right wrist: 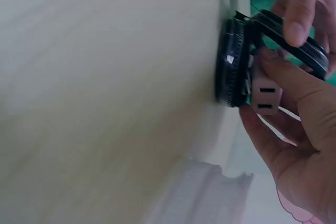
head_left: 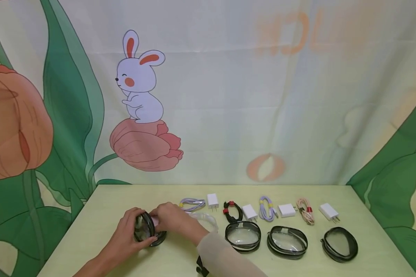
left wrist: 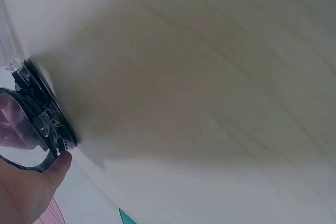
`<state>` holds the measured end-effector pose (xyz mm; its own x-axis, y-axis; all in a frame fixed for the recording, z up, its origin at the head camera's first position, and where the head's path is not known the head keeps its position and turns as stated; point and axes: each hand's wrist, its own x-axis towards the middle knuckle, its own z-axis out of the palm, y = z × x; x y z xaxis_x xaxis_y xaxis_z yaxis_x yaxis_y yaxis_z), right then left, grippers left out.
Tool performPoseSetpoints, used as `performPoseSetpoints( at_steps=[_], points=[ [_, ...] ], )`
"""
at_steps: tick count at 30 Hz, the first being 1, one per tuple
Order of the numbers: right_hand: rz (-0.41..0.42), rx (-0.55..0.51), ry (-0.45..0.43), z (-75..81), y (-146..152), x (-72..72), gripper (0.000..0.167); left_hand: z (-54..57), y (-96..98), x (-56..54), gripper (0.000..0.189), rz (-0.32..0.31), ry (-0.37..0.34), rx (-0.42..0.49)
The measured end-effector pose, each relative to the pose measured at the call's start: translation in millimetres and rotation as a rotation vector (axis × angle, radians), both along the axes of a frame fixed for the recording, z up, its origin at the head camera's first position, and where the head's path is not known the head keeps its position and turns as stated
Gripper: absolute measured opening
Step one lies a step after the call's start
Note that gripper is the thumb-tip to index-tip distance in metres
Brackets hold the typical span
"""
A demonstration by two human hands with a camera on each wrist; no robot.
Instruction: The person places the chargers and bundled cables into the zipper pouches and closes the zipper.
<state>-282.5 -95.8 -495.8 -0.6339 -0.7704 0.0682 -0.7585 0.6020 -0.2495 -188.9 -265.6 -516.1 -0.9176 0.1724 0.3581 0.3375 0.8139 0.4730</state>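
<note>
In the head view, my left hand [head_left: 124, 232] grips the raised lid of a small round black-edged clear zip case [head_left: 159, 239]. The case's lower half rests on the table, at the left of the row. In the right wrist view, my right hand [right wrist: 302, 114] pinches a pale pinkish charger plug [right wrist: 265, 94] with two USB slots. That charger sits between the lid and base of the zip case [right wrist: 231, 66]. The left wrist view catches the case [left wrist: 50, 116] at its left edge, with my left thumb [left wrist: 59, 169] against the rim.
Three black-edged round cases [head_left: 243, 236] lie to the right, beside a whitish clear case [head_left: 206, 218] partly behind my right arm. Behind them are several white chargers [head_left: 286, 210] and coiled cables: purple [head_left: 192, 204], black [head_left: 232, 211], pink [head_left: 306, 211]. A printed curtain [head_left: 222, 115] hangs behind the table.
</note>
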Motion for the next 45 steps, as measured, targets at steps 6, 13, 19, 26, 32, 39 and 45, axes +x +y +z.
performPoseSetpoints(
  at_steps=[6,13,19,26,32,39,45],
  points=[
    [0.042,-0.013,-0.118,8.7,11,-2.8,0.051,-1.0,0.2,0.4,0.085,0.006,-0.02,-0.011],
    [0.094,-0.08,-0.073,4.9,13,-1.2,0.016,-1.0,1.4,0.0,0.082,0.001,-0.012,-0.009],
    [0.079,-0.113,-0.14,2.7,17,-0.6,0.017,-3.1,2.9,0.2,0.082,-0.011,0.037,-0.031],
    [0.055,-0.2,-0.191,8.7,33,-16.2,0.029,1.8,6.8,-0.2,0.095,0.032,-0.084,-0.07],
    [-0.004,-0.197,-0.194,10.7,43,-20.9,0.029,6.1,11.2,-5.7,0.082,0.02,-0.098,-0.171],
    [-0.019,-0.141,-0.174,9.7,52,-23.6,0.027,22.1,3.7,-19.6,0.063,-0.137,-0.294,-0.167],
    [-0.02,-0.13,-0.187,9.5,59,-25.3,0.027,48.5,1.5,-19.3,0.026,-0.149,-0.173,-0.246]
  ],
)
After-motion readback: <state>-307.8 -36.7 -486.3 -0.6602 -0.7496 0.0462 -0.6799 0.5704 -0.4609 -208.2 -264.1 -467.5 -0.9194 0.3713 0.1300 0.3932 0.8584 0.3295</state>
